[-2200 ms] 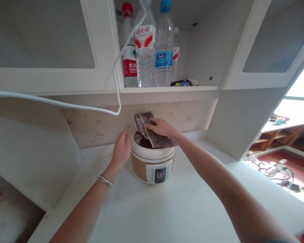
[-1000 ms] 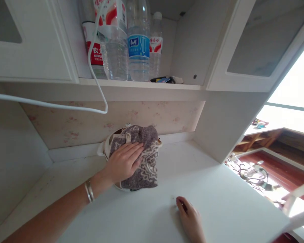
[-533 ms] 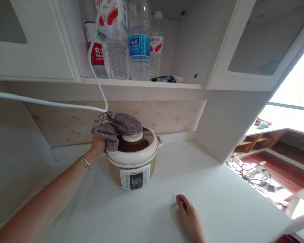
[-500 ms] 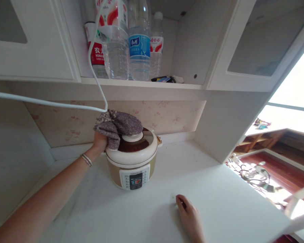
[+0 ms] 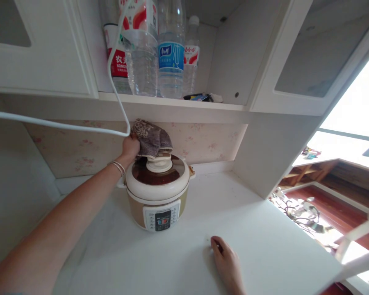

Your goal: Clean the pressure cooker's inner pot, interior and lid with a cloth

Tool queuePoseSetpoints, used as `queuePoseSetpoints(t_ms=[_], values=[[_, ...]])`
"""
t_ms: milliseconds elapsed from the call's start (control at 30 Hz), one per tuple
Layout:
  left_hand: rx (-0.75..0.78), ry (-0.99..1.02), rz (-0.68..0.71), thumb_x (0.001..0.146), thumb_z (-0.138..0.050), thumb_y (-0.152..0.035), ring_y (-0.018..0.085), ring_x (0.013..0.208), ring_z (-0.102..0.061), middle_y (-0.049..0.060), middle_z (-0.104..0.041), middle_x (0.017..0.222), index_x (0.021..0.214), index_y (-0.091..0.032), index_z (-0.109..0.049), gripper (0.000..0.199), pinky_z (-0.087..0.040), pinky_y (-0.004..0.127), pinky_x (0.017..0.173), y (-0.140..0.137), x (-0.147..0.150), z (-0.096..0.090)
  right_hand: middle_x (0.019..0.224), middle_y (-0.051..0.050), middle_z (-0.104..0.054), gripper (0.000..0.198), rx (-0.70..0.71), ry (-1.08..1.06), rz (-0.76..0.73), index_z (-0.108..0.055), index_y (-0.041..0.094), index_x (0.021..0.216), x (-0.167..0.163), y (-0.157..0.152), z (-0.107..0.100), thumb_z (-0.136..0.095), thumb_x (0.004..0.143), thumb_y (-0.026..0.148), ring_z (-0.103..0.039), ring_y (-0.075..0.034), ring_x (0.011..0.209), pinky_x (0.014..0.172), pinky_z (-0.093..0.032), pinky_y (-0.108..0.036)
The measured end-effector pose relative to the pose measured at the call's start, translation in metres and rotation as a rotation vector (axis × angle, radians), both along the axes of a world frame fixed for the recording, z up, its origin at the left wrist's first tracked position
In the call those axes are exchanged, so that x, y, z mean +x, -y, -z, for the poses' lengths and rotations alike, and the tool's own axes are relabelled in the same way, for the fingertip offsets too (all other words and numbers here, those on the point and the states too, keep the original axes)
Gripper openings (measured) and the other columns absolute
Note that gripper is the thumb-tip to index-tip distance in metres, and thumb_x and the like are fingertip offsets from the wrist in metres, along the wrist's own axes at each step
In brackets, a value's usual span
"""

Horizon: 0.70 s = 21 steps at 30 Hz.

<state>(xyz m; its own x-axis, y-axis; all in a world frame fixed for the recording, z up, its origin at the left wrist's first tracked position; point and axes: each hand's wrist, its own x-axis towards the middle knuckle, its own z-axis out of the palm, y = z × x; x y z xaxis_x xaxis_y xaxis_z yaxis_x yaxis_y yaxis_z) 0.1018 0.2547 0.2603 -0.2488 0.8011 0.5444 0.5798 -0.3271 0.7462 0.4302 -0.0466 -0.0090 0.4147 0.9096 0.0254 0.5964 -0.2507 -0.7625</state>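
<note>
Cloth [image 5: 152, 139], purple-grey with a pale pattern, is grasped at its left side in the left hand [image 5: 130, 147], so the free part droops at the knob [image 5: 159, 167] of a cooker [image 5: 135, 209]; whether the two touch is unclear. The cooker stands upright on a white counter [image 5: 172, 266], lid [image 5: 138, 174] closed, panel [image 5: 162, 220] facing the person. It sits near the floral wall [image 5: 209, 143], likely why the left arm [image 5: 80, 209] reaches so far. The right hand [image 5: 226, 260] rests on the counter, apart from the cooker, loosely curled, perhaps as a support; whether it holds anything cannot be told. Upright bottles [image 5: 171, 78] stand in the open cabinet [image 5: 172, 102] above; a white cable [image 5: 49, 125] crosses in front.
</note>
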Motion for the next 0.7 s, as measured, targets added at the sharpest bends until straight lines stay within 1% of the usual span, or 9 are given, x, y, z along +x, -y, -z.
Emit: queuePoseSetpoints(t_ms=[100,167,233,300,367,433,500,600,700], values=[[0.025,0.073,-0.114,0.099,-0.016,-0.038,0.026,0.105,-0.054,0.016,-0.058,0.114,0.107,-0.011,-0.046,0.041,-0.046,0.041,0.085,0.002,-0.014,-0.007,0.091,0.000,-0.071,0.035,0.002,0.001,0.003,-0.068,0.030,0.092,0.000,0.000,0.000,-0.042,0.084,0.053,-0.064,-0.022,0.082,0.074,-0.047,-0.030],[0.026,0.062,-0.092,0.098,-0.022,-0.041,0.025,0.102,-0.054,0.012,-0.060,0.110,0.104,-0.012,-0.048,0.039,-0.046,0.040,0.085,0.004,-0.025,-0.015,0.090,0.000,-0.071,0.036,-0.001,0.009,0.001,-0.068,0.030,0.092,0.000,-0.001,0.001,-0.041,0.084,0.053,-0.064,-0.022,0.081,0.073,-0.046,-0.029],[0.006,-0.005,0.010,0.096,-0.033,-0.041,0.023,0.098,-0.055,0.007,-0.063,0.099,0.098,-0.011,-0.052,0.036,-0.046,0.040,0.086,0.007,-0.033,-0.021,0.089,0.000,-0.071,0.037,-0.023,0.028,0.000,-0.067,0.030,0.093,0.000,-0.003,0.000,-0.040,0.085,0.053,-0.064,-0.021,0.081,0.072,-0.045,-0.029],[-0.043,-0.099,0.148,0.091,-0.045,-0.040,0.021,0.091,-0.057,0.004,-0.065,0.089,0.093,-0.008,-0.057,0.034,-0.045,0.039,0.087,0.010,-0.033,-0.020,0.088,0.000,-0.071,0.039,-0.076,0.053,0.003,-0.067,0.030,0.096,-0.001,-0.004,-0.001,-0.038,0.086,0.053,-0.064,-0.021,0.082,0.071,-0.044,-0.029],[-0.108,-0.203,0.293,0.086,-0.054,-0.039,0.020,0.088,-0.060,0.004,-0.068,0.087,0.091,-0.009,-0.061,0.031,-0.045,0.036,0.088,0.014,-0.026,-0.010,0.090,-0.001,-0.071,0.039,-0.133,0.081,0.008,-0.067,0.031,0.101,-0.001,-0.005,-0.002,-0.037,0.087,0.053,-0.064,-0.021,0.085,0.072,-0.044,-0.029],[-0.139,-0.300,0.370,0.087,-0.051,-0.039,0.022,0.092,-0.062,0.006,-0.069,0.095,0.095,-0.013,-0.062,0.030,-0.045,0.034,0.089,0.019,-0.016,0.004,0.092,-0.001,-0.071,0.040,-0.163,0.102,0.006,-0.066,0.032,0.103,-0.001,-0.006,-0.002,-0.036,0.087,0.053,-0.064,-0.022,0.087,0.073,-0.043,-0.030],[-0.130,-0.370,0.329,0.091,-0.040,-0.038,0.024,0.100,-0.061,0.010,-0.068,0.104,0.102,-0.014,-0.061,0.033,-0.044,0.035,0.090,0.025,-0.008,0.019,0.094,0.000,-0.070,0.039,-0.162,0.108,0.000,-0.066,0.032,0.103,-0.001,-0.005,-0.002,-0.036,0.088,0.053,-0.063,-0.021,0.088,0.074,-0.043,-0.030],[-0.160,-0.430,0.098,0.093,-0.032,-0.036,0.028,0.101,-0.062,0.015,-0.066,0.105,0.105,-0.015,-0.057,0.035,-0.045,0.038,0.085,0.040,-0.006,0.032,0.095,0.001,-0.071,0.039,-0.137,0.103,-0.015,-0.066,0.031,0.101,-0.001,-0.003,0.000,-0.036,0.088,0.052,-0.063,-0.020,0.085,0.074,-0.044,-0.029],[-0.214,-0.473,-0.082,0.093,-0.032,-0.036,0.031,0.098,-0.063,0.017,-0.066,0.101,0.101,-0.016,-0.055,0.032,-0.046,0.038,0.079,0.061,-0.013,0.035,0.095,0.001,-0.071,0.037,-0.094,0.124,-0.037,-0.067,0.031,0.099,-0.001,-0.003,0.002,-0.037,0.088,0.051,-0.063,-0.019,0.083,0.073,-0.044,-0.028]])
